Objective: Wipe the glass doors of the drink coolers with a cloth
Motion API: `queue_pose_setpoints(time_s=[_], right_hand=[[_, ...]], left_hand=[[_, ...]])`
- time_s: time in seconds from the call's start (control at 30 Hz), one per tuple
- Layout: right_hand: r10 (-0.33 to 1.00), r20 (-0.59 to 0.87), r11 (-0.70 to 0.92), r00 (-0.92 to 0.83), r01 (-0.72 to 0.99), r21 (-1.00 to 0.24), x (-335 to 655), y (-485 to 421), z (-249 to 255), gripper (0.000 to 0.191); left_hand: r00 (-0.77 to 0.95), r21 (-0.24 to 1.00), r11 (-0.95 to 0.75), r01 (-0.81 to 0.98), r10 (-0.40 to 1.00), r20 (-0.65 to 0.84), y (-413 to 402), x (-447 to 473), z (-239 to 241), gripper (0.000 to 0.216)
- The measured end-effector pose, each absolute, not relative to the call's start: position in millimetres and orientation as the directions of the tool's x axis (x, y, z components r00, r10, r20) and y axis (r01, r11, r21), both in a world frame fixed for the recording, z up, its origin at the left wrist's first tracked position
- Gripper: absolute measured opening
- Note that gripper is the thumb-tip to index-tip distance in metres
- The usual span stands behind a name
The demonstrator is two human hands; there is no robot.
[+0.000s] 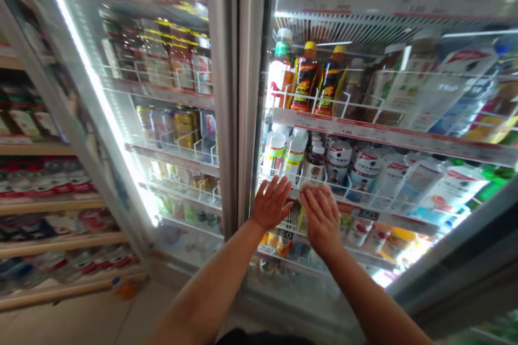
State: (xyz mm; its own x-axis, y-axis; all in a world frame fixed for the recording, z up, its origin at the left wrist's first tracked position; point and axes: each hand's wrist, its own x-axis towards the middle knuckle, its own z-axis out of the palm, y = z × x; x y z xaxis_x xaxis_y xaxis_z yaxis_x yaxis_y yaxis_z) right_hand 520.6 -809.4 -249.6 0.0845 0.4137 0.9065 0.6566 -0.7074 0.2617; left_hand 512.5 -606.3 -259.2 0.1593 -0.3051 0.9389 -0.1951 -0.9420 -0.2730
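Left hand (270,203) spread wide, fingers flat against the wire rail (352,192) of the cooler's middle shelf, holding nothing. Right hand (322,216) just beside it, back to the camera, fingers close together on the same rail; gripping something or not, impossible to tell. Directly behind the fingertips, white-capped bottles (284,153) packed upright in rows. One shelf up, dark bottles with yellow caps (306,80) above a red-and-white price strip (384,133). Left of the arms, the grey door post (232,91) and the swung-open glass door (133,118)

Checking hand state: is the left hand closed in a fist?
No, the left hand is open, fingers spread, at the front of the drinks shelf.
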Motion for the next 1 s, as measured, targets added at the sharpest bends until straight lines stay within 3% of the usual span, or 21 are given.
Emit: queue_pose_setpoints(time_s=[0.13, 0.33, 0.5, 0.6, 0.67, 0.8, 1.0], right_hand=[[0.532, 0.843, -0.601, 0.075, 0.735, 0.314, 519, -802, -251, 0.064], [0.281, 0.959, -0.722, 0.028, 0.665, 0.192, 527, -774, -222, 0.063], [0.618, 0.786, -0.459, -0.011, 0.806, 0.373, 516, -735, -287, 0.049], [0.706, 0.707, -0.367, -0.050, 0.827, 0.426, 510, -730, -307, 0.045], [0.679, 0.734, -0.424, -0.001, 0.816, 0.393, 510, -735, -293, 0.047], [0.472, 0.881, -0.622, 0.004, 0.710, 0.330, 519, -742, -240, 0.062], [0.326, 0.941, -0.684, -0.092, 0.665, 0.302, 519, -715, -226, 0.061]], left_hand=[[0.259, -0.243, -0.920, -0.308, -0.327, 0.909, -601, 493, -250, 0.060], [0.239, -0.147, -0.888, -0.435, -0.271, 0.932, -581, 460, -244, 0.064], [0.152, -0.126, -0.926, -0.355, -0.190, 0.970, -552, 443, -241, 0.062], [0.129, -0.095, -0.942, -0.322, -0.144, 0.981, -530, 437, -242, 0.061], [0.125, -0.056, -0.953, -0.298, -0.097, 0.987, -516, 436, -246, 0.060], [0.127, -0.015, -0.955, -0.295, -0.054, 0.990, -491, 440, -254, 0.060], [0.199, -0.122, -0.960, -0.252, -0.175, 0.964, -431, 439, -259, 0.058]])
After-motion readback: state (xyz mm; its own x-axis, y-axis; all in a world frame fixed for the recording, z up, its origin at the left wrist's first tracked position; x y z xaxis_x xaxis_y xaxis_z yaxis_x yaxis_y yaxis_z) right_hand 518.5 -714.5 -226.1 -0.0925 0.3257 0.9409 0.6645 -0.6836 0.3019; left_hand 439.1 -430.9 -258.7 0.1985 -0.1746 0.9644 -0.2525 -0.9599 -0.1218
